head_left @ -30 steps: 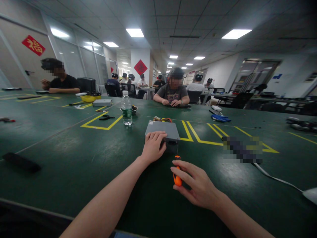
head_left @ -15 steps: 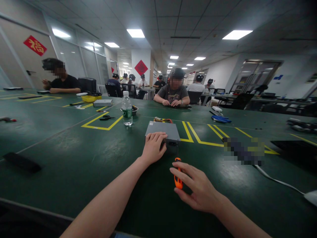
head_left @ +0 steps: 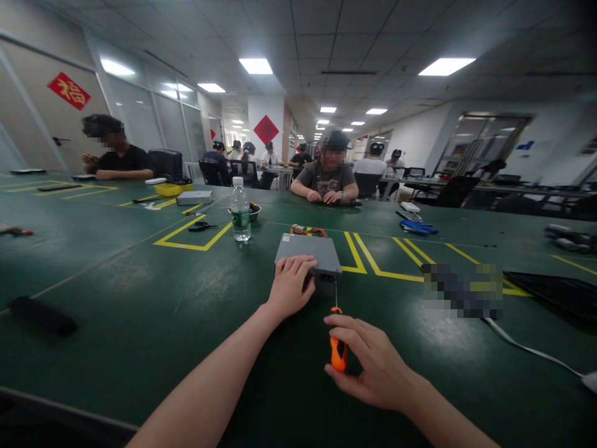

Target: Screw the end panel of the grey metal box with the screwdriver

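Screwdriver (head_left: 338,360) is drawn slightly back, loosely gripped by half-curled right hand (head_left: 373,361), pointed lengthwise ahead to box (head_left: 321,249) under flat-laid left hand (head_left: 290,289).

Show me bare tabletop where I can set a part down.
Bare table spreads between the black object and the left forearm; another patch lies between the right hand and the white cable. Crowded: around the metal box, left hand and screwdriver.

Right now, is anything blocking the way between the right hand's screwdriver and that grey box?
Nothing visible does. The orange screwdriver in the right hand points at the near right end of the grey box; the left hand lies on the box, left of that line.
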The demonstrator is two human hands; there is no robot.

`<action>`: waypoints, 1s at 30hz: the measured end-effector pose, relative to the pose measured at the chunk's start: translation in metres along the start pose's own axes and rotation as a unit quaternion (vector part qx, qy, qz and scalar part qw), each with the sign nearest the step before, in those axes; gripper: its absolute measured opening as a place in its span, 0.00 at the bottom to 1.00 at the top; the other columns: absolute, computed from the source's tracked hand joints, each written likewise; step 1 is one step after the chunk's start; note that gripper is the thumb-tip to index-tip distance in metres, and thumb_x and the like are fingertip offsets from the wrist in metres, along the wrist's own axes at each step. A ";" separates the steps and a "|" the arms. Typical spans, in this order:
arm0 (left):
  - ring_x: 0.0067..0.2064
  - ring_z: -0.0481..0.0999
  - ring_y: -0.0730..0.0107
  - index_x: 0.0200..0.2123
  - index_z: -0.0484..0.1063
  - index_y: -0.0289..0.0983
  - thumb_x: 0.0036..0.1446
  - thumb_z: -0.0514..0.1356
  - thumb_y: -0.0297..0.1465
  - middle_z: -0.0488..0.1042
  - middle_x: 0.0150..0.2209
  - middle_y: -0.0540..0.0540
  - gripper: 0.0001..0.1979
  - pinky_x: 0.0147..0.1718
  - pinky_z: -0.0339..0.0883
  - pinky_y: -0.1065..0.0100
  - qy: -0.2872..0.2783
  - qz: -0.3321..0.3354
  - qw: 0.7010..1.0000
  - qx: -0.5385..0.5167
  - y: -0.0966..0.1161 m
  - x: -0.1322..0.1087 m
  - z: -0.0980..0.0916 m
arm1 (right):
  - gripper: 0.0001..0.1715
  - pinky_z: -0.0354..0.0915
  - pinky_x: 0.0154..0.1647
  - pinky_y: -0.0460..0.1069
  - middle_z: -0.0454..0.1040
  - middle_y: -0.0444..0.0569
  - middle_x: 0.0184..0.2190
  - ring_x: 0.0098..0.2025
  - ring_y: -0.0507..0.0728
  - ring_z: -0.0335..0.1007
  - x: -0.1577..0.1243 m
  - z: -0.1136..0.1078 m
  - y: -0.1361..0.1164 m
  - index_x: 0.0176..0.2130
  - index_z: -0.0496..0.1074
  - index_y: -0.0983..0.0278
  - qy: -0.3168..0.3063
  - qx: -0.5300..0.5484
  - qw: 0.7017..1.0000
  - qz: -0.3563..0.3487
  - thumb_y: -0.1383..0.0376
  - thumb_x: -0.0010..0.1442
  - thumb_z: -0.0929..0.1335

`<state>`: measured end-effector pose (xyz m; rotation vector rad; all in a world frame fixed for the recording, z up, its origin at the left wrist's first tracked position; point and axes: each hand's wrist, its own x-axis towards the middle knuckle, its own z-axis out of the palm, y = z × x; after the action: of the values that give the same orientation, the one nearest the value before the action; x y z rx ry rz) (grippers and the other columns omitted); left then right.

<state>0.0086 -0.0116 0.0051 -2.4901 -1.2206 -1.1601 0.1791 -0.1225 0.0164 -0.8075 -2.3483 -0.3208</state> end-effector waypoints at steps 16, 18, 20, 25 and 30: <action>0.55 0.62 0.63 0.49 0.63 0.42 0.55 0.53 0.30 0.67 0.53 0.48 0.16 0.53 0.51 0.58 -0.003 -0.003 1.000 -0.004 0.001 -0.001 0.001 | 0.11 0.67 0.34 0.49 0.73 0.58 0.37 0.34 0.55 0.71 -0.016 -0.012 -0.008 0.42 0.69 0.70 0.049 -0.248 0.967 0.017 0.73 0.59 0.62; 0.55 0.62 0.64 0.49 0.63 0.42 0.55 0.54 0.30 0.67 0.53 0.48 0.16 0.53 0.51 0.59 -0.001 -0.002 1.000 0.000 0.000 -0.001 0.001 | 0.13 0.67 0.33 0.48 0.72 0.56 0.36 0.34 0.55 0.71 -0.020 -0.007 -0.012 0.43 0.69 0.69 0.030 -0.259 0.963 0.067 0.73 0.60 0.60; 0.55 0.62 0.64 0.49 0.63 0.42 0.55 0.54 0.30 0.67 0.53 0.48 0.16 0.53 0.51 0.59 0.000 0.000 1.000 0.000 0.000 -0.001 0.002 | 0.13 0.67 0.32 0.47 0.71 0.54 0.35 0.34 0.55 0.71 -0.021 -0.003 -0.017 0.42 0.69 0.68 0.025 -0.263 0.957 0.124 0.72 0.62 0.58; 0.55 0.62 0.64 0.48 0.63 0.42 0.55 0.53 0.29 0.68 0.52 0.48 0.16 0.53 0.51 0.59 0.002 -0.002 1.000 -0.007 0.001 -0.001 0.001 | 0.12 0.62 0.20 0.46 0.69 0.51 0.32 0.26 0.54 0.68 -0.015 0.005 -0.026 0.43 0.66 0.66 0.046 -0.127 0.925 0.355 0.64 0.62 0.58; 0.55 0.62 0.63 0.48 0.64 0.41 0.55 0.53 0.29 0.68 0.52 0.47 0.16 0.53 0.51 0.58 0.009 0.001 1.000 -0.003 0.001 -0.001 0.002 | 0.10 0.57 0.15 0.43 0.68 0.46 0.29 0.21 0.49 0.64 -0.006 0.012 -0.024 0.39 0.61 0.64 0.123 0.306 0.732 0.596 0.61 0.58 0.63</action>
<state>0.0097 -0.0119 0.0031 -2.4780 -1.2125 -1.1859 0.1625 -0.1394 0.0029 -1.5539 -1.1296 0.8039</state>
